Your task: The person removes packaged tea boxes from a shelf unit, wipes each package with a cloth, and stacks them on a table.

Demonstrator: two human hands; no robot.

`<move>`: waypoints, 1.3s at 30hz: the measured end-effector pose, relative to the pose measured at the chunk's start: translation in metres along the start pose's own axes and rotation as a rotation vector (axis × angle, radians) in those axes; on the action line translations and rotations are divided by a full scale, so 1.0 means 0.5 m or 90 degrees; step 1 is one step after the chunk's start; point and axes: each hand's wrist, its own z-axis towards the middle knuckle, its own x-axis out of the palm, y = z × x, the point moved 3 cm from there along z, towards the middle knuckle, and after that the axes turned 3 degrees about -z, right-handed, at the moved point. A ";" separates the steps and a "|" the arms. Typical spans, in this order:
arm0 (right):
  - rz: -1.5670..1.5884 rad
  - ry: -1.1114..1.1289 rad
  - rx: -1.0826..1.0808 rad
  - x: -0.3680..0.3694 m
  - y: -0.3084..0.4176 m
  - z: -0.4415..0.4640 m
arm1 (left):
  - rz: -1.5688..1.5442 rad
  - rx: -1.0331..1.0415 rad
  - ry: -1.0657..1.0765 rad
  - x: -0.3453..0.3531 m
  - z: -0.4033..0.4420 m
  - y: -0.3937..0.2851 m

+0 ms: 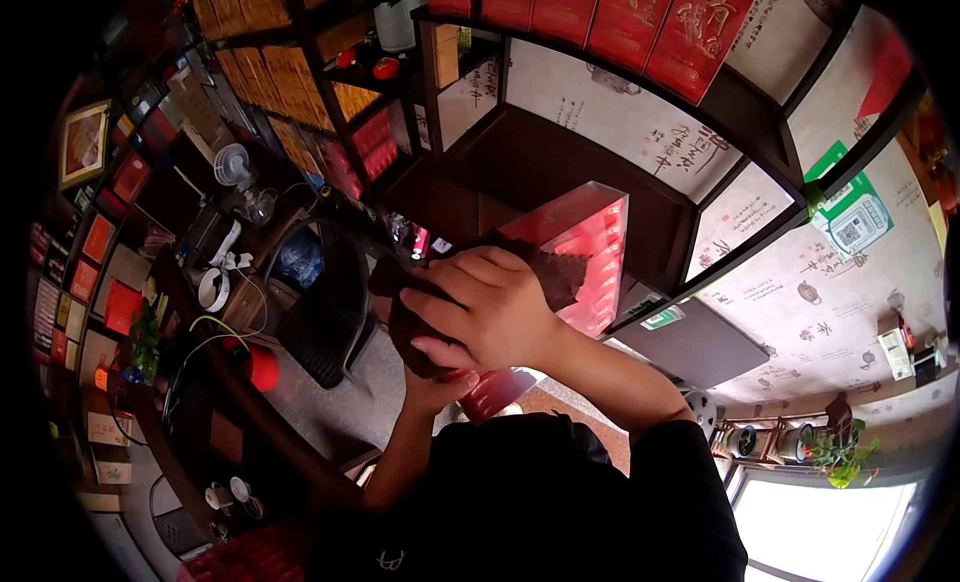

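Observation:
My right hand (490,307) is wrapped round a dark brown cloth (560,274), bunched up in front of my chest. Lower down, my left hand (437,387) is beneath the cloth with its fingers partly hidden; it touches the underside of a red and clear box (600,252). This box is tilted and reaches away from me, behind the cloth. What the left fingers close on is partly covered by the right hand and the cloth.
A dark shelf (480,182) with red boxes (610,22) above it stands ahead. To the left are a black chair (325,312), a red bin (262,367) and a desk with a white fan (232,165). Potted plants (795,442) stand at the right.

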 end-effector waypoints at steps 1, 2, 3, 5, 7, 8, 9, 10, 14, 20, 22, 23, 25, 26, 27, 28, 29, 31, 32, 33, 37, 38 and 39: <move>-0.001 0.006 -0.003 -0.003 -0.009 -0.001 | 0.031 0.026 -0.022 0.001 -0.003 -0.023; -0.004 0.011 -0.008 -0.008 -0.023 0.000 | 0.033 0.028 -0.026 0.001 -0.009 -0.034; -0.045 0.011 -0.002 -0.010 -0.051 -0.005 | -0.027 0.030 -0.061 -0.005 -0.013 -0.042; -0.085 -0.006 0.040 -0.025 -0.138 -0.029 | -0.106 0.047 -0.108 -0.013 -0.024 -0.085; -0.116 -0.051 0.087 -0.030 -0.187 -0.048 | -0.066 0.079 -0.107 -0.047 -0.047 -0.083; -0.098 -0.086 0.113 -0.026 -0.198 -0.057 | -0.029 0.104 -0.097 -0.064 -0.062 -0.078; -0.049 -0.126 0.168 -0.014 -0.199 -0.062 | -0.026 0.099 -0.097 -0.077 -0.073 -0.071; 0.000 -0.166 0.221 0.001 -0.196 -0.065 | -0.024 0.103 -0.106 -0.080 -0.083 -0.061; 0.118 -0.247 0.460 0.090 -0.160 -0.109 | -0.123 0.113 -0.219 -0.087 -0.109 -0.040; -0.045 -0.071 0.388 0.191 -0.055 -0.191 | -0.163 0.125 -0.290 -0.107 -0.131 -0.037; 0.045 0.014 0.311 0.202 0.012 -0.194 | -0.190 0.149 -0.374 -0.102 -0.131 -0.043; 0.079 0.094 0.270 0.204 0.049 -0.192 | -0.175 0.153 -0.403 -0.100 -0.131 -0.045; 0.144 0.170 0.172 0.206 0.117 -0.201 | -0.180 0.184 -0.438 -0.096 -0.128 -0.052; 0.175 0.165 0.115 0.206 0.144 -0.208 | -0.186 0.211 -0.466 -0.097 -0.131 -0.057; 0.195 0.139 0.102 0.201 0.159 -0.205 | -0.161 0.196 -0.450 -0.101 -0.141 -0.061; 0.205 0.141 0.097 0.204 0.159 -0.204 | -0.156 0.200 -0.460 -0.098 -0.148 -0.061; 0.218 0.159 0.117 0.208 0.151 -0.204 | -0.131 0.208 -0.478 -0.092 -0.155 -0.059; 0.212 0.166 0.142 0.214 0.129 -0.185 | -0.108 0.200 -0.508 -0.092 -0.185 -0.046; 0.195 0.153 0.149 0.224 0.108 -0.173 | -0.104 0.201 -0.520 -0.095 -0.200 -0.041; 0.187 0.132 0.184 0.237 0.084 -0.157 | -0.119 0.206 -0.503 -0.096 -0.210 -0.035; 0.183 0.086 0.298 0.281 -0.014 -0.082 | -0.150 0.171 -0.510 -0.079 -0.274 -0.015; 0.194 0.074 0.307 0.282 -0.010 -0.066 | -0.155 0.175 -0.526 -0.071 -0.287 -0.009; 0.192 0.077 0.275 0.289 0.005 -0.063 | -0.155 0.201 -0.547 -0.059 -0.293 -0.008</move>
